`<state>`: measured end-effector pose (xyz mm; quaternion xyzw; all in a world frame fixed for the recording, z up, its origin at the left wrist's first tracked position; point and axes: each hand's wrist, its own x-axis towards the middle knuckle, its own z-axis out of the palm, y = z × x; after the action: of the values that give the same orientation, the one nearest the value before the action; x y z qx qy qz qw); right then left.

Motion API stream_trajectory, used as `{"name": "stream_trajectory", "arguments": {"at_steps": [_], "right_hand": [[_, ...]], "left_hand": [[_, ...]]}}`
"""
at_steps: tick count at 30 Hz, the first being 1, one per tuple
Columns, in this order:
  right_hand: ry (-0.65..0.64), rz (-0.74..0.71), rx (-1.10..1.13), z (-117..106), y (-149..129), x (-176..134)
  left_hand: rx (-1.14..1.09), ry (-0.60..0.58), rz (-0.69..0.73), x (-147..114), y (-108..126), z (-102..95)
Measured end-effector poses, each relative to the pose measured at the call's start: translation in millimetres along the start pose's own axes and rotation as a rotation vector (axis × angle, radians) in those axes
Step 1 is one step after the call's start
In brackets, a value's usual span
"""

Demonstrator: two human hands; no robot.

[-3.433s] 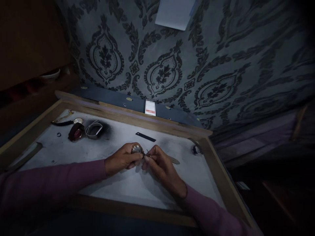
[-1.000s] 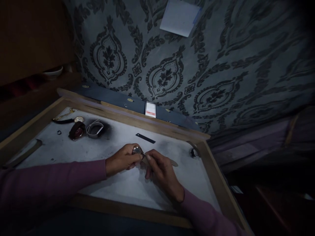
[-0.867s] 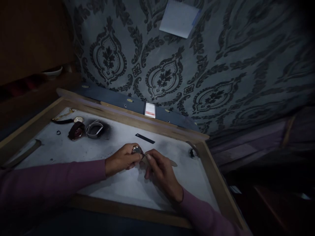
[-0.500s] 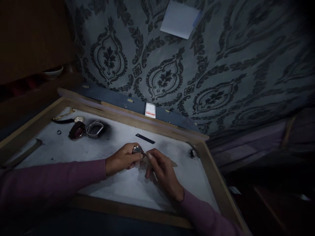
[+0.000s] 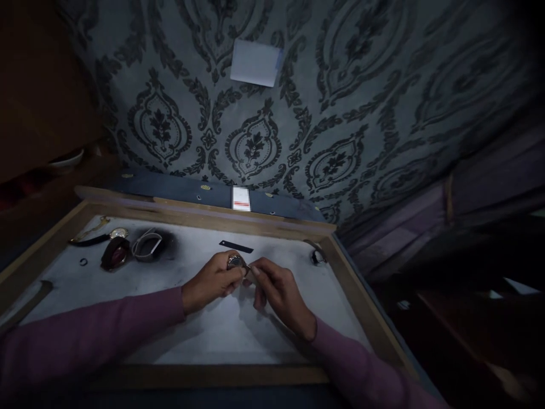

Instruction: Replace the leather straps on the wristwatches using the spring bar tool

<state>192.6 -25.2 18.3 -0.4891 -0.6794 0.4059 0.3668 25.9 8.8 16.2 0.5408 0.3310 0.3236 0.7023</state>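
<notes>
My left hand (image 5: 215, 277) is closed round a small round-faced wristwatch (image 5: 235, 261), thumb along its near side and the dial facing up. Right beside it, my right hand (image 5: 279, 287) pinches with thumb and forefinger at the watch's right edge, on what looks like the end of a watch strap (image 5: 249, 269). Most of that strap is hidden by the fingers. Both hands are raised over the white surface (image 5: 204, 335) of a wooden-framed tray. Just beyond them lies a flat black strip (image 5: 236, 246).
At the tray's left lie a dark-strapped watch (image 5: 118, 233), a watch with a reddish face (image 5: 116, 255), a grey band (image 5: 147, 245) and a small black ring (image 5: 83, 262). Another watch (image 5: 317, 257) rests by the right wall. A raised wooden rim (image 5: 204, 211) borders the back.
The view has shifted, so the tray sits lower and further left. Both hands stay together at the watch; the pale strap seen under my right hand earlier is now mostly hidden.
</notes>
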Motion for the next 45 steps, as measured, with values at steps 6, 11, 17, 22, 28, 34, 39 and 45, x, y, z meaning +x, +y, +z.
{"name": "stream_trajectory", "arguments": {"at_steps": [6,11,17,22,28,34,39,45], "right_hand": [[0.039,0.026,-0.076,-11.2,2.9,-4.2],[0.012,0.020,-0.053,-13.2,5.5,-2.4],[0.029,-0.007,-0.091,-13.5,3.8,-0.6],[0.021,-0.008,-0.097,-13.4,3.3,-1.0],[0.023,-0.011,-0.115,-12.5,5.1,1.7],[0.026,-0.019,-0.117,-9.6,6.6,0.4],[0.031,-0.024,-0.122,-7.9,7.1,-0.1],[0.048,-0.037,-0.092,-7.5,6.1,0.0]], "left_hand": [[0.020,-0.039,0.006,10.2,-3.6,8.3],[0.003,-0.043,0.005,13.4,-6.9,8.2],[0.054,-0.059,0.058,13.2,-4.0,5.0],[0.073,-0.085,0.085,12.8,-2.5,3.4],[0.066,-0.070,0.080,14.3,-4.1,3.1],[0.061,-0.018,0.065,14.2,-8.4,5.5],[0.061,-0.009,0.058,12.8,-8.4,5.7],[0.074,-0.007,0.053,13.7,-9.5,3.9]]}}
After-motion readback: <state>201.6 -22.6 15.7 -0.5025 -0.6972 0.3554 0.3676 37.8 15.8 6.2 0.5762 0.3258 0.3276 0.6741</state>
